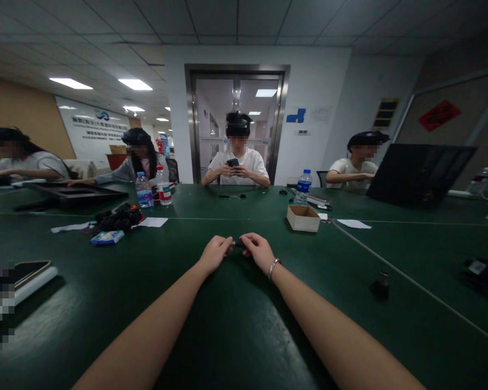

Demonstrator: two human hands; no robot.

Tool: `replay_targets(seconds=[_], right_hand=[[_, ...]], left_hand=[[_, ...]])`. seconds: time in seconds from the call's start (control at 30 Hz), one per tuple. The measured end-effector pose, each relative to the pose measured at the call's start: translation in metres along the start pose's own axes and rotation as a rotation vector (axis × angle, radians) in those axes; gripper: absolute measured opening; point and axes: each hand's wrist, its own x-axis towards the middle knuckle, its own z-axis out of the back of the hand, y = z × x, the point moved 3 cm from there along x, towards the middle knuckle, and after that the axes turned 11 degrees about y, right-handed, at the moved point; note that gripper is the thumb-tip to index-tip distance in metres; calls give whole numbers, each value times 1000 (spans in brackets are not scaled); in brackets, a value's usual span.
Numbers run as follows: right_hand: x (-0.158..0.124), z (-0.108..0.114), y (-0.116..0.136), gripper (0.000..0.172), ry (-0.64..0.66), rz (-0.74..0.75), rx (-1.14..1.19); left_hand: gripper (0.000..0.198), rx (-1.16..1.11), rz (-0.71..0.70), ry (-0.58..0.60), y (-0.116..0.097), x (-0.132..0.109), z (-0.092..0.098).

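Observation:
My left hand point(215, 253) and my right hand point(259, 250) meet over the green table point(236, 319), each with its fingers pinched on one end of a small dark object point(238, 243). A pale, metal-like part shows near the left fingertips. The object is too small and too covered by the fingers to name. Around my right wrist sits a silver bracelet point(274, 268). A small open box point(303, 219) stands beyond my right hand. Farther right, a short black piece with a greyish metal top point(382, 284) rests on the table.
Two bottles point(145, 190) and a dark bundle point(116, 218) with a blue packet point(107, 238) are left of centre. Another bottle point(303, 187) stands behind the box. A phone point(24, 273) lies at left. People with headsets sit around the table; a large black panel point(418, 173) stands at right.

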Motion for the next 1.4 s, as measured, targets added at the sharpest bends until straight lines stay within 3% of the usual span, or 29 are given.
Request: replay_targets(seconds=[0.33,0.53,0.7,0.83,0.97,1.4], right_hand=[[-1,0,3,23,9,-14,-19],[0,0,3,25,5,-5,-7],[1,-1,3,25,5,-4,0],[-1,0,4,24,9,-13,-14],[-1,0,3,23,18,-20,-23],[1,-2,-1,23,63,9,20]], left_hand=[[35,20,-41,5,-4,-2,0],[45,26,-5,19,4,2,-1],[26,47,-55,21,0,0,-1],[28,73,-26,48,-3,-2,-2],[47,53,-4,69,-1,-1,-3],[51,197,-46,69,0,-1,-1]])
